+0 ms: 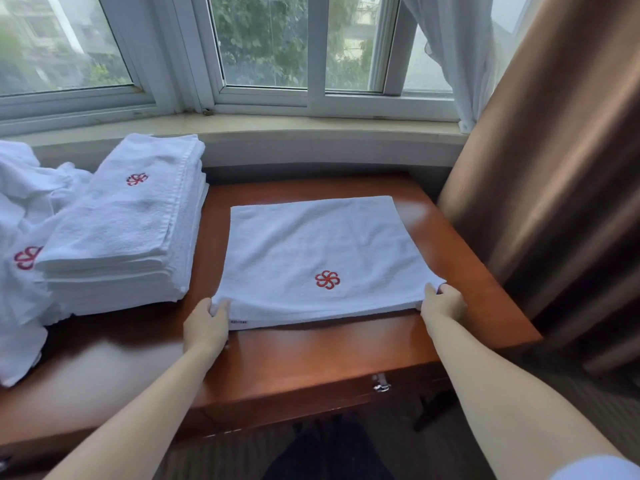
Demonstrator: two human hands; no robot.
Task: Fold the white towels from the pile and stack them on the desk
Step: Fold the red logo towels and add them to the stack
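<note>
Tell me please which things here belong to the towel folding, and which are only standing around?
Belonging to the job:
- towel being folded, held at its near corners by left hand and right hand
- folded stack
- unfolded pile
- desk

Only around:
- brown curtain
- white sheer curtain
- window

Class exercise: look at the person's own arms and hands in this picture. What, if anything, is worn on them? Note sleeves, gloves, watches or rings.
Both forearms are bare from wrist to past the elbow. The left hand and the right hand wear no gloves, and no watch, bracelet or ring shows. The only clothing near the arms is a pale bluish-white sleeve edge at the right upper arm, in the bottom right corner.
</note>
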